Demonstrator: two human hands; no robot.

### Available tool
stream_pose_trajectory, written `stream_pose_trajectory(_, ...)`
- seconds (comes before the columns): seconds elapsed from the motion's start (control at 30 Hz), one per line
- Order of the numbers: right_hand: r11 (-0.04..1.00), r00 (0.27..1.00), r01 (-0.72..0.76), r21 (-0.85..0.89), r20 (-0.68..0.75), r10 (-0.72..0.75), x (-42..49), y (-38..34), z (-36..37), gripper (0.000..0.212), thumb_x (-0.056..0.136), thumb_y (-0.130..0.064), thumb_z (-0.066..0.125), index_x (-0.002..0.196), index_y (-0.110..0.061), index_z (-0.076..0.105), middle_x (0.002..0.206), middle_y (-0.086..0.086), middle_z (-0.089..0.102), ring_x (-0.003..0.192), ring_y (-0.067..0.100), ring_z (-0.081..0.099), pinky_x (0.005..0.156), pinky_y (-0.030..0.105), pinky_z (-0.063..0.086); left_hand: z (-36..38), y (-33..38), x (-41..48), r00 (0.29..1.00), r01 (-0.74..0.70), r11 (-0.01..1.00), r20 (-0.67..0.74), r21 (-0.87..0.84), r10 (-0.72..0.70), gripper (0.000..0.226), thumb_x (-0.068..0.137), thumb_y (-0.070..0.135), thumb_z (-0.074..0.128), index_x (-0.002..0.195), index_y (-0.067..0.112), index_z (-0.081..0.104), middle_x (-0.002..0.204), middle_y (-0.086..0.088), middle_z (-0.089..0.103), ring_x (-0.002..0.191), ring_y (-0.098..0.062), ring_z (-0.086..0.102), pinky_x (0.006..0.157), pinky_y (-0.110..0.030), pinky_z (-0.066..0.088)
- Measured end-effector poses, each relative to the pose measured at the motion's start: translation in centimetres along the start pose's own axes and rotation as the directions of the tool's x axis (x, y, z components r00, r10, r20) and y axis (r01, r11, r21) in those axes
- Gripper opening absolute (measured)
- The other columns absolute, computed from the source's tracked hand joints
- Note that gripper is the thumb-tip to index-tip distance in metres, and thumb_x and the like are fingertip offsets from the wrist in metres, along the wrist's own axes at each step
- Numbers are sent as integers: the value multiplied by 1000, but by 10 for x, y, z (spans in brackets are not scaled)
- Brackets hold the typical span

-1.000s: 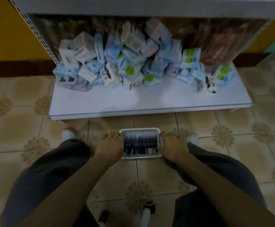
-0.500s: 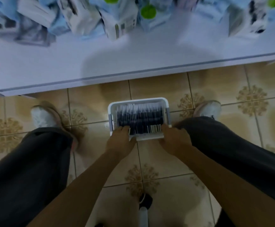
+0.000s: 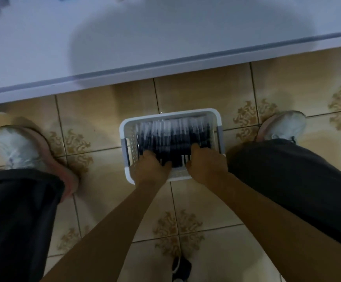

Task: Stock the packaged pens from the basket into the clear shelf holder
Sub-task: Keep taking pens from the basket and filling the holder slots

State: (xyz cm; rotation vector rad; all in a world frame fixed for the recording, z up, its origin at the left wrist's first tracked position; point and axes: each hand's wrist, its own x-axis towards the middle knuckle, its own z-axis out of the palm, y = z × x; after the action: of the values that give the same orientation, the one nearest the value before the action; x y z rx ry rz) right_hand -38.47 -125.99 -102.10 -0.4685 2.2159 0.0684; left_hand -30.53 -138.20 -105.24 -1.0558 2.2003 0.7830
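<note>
A white perforated basket (image 3: 169,113) stands on the tiled floor between my feet. It is full of packaged pens (image 3: 173,135), dark barrels in clear wrappers lying side by side. My left hand (image 3: 151,167) and my right hand (image 3: 206,163) both reach into the near half of the basket. Their fingers curl down among the pens and the thumbs face each other over a bunch at the centre. The fingertips are hidden in the pile. The clear shelf holder is out of view.
A low white shelf (image 3: 125,37) runs across the top, its front edge just beyond the basket. My left shoe (image 3: 19,147) and right shoe (image 3: 283,125) flank the basket. A dark object with a white part (image 3: 181,267) lies on the floor near the bottom edge.
My view has tilted down, so the boxes on the shelf have left the frame. Both hands have moved from the basket's sides and near rim onto the pens inside.
</note>
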Motion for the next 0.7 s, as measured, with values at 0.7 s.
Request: stream_pose_trajectory(0.7, 877, 1000, 11, 481, -29, 3, 3, -20, 1, 29, 101, -22, 36, 102, -4, 59, 93, 13, 65, 78, 26, 60, 66, 34, 47, 10, 18, -3, 998, -20, 970, 61, -242, 35, 31, 92, 32, 55, 103, 3, 52, 92, -14, 61, 83, -31, 60, 70, -40, 50)
